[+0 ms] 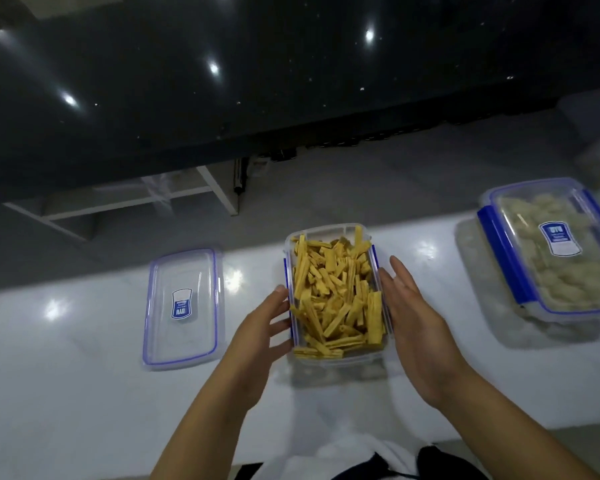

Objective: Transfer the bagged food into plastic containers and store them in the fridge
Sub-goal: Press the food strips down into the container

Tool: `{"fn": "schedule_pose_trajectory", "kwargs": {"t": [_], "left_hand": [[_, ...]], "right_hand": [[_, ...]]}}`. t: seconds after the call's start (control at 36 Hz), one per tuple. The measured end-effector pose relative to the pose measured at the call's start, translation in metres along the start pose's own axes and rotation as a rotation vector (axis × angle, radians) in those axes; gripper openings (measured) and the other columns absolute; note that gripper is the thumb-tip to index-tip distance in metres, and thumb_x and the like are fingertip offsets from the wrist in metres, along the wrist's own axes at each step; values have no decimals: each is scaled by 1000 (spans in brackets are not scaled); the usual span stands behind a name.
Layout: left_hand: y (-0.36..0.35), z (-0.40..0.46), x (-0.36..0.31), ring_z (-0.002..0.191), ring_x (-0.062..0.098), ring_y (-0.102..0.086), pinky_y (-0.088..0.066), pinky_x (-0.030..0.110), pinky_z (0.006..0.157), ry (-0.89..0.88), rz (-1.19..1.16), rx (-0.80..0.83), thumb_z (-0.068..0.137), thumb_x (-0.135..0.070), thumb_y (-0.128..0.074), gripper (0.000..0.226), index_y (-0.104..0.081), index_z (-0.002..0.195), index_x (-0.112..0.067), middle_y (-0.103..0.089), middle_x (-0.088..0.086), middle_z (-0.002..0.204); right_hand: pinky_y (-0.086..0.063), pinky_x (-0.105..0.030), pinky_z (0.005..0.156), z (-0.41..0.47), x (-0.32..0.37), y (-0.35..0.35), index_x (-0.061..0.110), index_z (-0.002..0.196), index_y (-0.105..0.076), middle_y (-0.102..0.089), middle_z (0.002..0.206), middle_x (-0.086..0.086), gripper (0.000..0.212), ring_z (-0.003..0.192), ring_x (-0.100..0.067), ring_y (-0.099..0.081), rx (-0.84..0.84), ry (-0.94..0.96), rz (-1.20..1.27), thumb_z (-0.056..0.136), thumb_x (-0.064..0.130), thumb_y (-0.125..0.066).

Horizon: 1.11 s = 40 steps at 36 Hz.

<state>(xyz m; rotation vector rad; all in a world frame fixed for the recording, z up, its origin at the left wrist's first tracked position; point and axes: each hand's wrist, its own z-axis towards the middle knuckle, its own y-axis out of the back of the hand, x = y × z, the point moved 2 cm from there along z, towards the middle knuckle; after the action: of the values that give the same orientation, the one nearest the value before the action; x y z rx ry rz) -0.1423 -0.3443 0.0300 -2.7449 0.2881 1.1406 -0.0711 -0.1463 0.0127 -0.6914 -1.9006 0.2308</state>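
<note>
— Two hands on it?
— Yes. The open container (336, 292), full of yellow sticks (336, 299), sits mid-counter (66, 375) near the front edge. My left hand (257, 341) touches its left wall, my right hand (416, 323) its right wall, fingers straight, not curled.
— Around it?
— Its lid (182, 308) lies to the left; a closed container (555, 251) stands by the right edge.

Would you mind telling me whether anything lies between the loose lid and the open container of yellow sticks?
Nothing visible does: only bare white counter and the left hand beside the open container separate it from the lid.
</note>
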Motion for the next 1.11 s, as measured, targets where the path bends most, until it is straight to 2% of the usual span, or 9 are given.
{"fn": "schedule_pose_trajectory", "kwargs": {"t": [0.19,0.33,0.47,0.53,0.64,0.78,0.94,1.03,1.11], "left_hand": [[-2,0,-20,108,17,-65,-52,36,80,-5,11,41,88,-63,-52,44,-74,109,-32,-72,-7,114],[-2,-7,-35,97,13,-67,-49,32,75,-15,24,78,89,-60,-54,43,-75,106,-28,-74,-8,103],[11,-34,-10,97,7,-71,-56,34,78,5,19,144,74,-71,-65,42,-76,102,-41,-74,-15,106],[13,-25,-14,99,12,-70,-56,37,81,42,20,136,80,-68,-59,47,-76,107,-33,-74,-10,107],[12,-13,-30,106,16,-65,-51,40,90,11,85,106,92,-59,-53,39,-72,110,-30,-71,-6,111],[22,-17,-12,116,15,-63,-52,44,98,-71,110,193,87,-65,-54,38,-70,114,-44,-71,-16,115],[18,0,-8,98,-3,-68,-55,21,76,-135,220,240,100,-48,-47,27,-61,122,-43,-71,-25,106],[24,6,-2,98,-6,-67,-54,14,70,-145,256,260,102,-38,-49,30,-53,130,-48,-69,-20,117],[39,6,5,111,-1,-61,-52,9,68,-228,338,236,93,-43,-64,53,-42,141,-50,-55,-22,133]], "right_hand": [[-54,-13,70,13,9,-12,39,151,-34,-67,115,28,49,103,8,-66,-52,-17,-74,103,44,-42],[-55,-12,66,11,24,-27,36,120,-60,-75,102,23,27,95,6,-69,-47,24,-127,105,40,-39],[-47,-27,94,-23,18,-23,42,151,-35,-59,137,20,76,119,4,-59,-66,25,-46,80,55,-57],[-39,-35,110,-17,20,-26,39,155,-29,-49,150,12,71,132,-4,-50,-99,2,-42,89,52,-53],[-56,-19,76,-3,19,-46,37,154,-28,-63,119,21,56,98,6,-68,-98,38,-65,101,42,-46],[-42,-35,106,-23,1,-45,62,140,-37,-45,150,23,79,135,1,-46,-43,139,-126,69,72,-71],[-54,-18,86,-11,-11,-47,58,147,-26,-44,148,27,72,125,2,-55,-32,105,-329,86,47,-63],[-35,-45,117,-15,-20,-44,63,147,-16,-11,164,22,78,150,-9,-21,-65,144,-695,85,55,-62],[3,-43,117,-19,-31,-44,63,148,-5,18,164,21,76,150,-8,21,-120,317,-1290,83,77,-42]]}}
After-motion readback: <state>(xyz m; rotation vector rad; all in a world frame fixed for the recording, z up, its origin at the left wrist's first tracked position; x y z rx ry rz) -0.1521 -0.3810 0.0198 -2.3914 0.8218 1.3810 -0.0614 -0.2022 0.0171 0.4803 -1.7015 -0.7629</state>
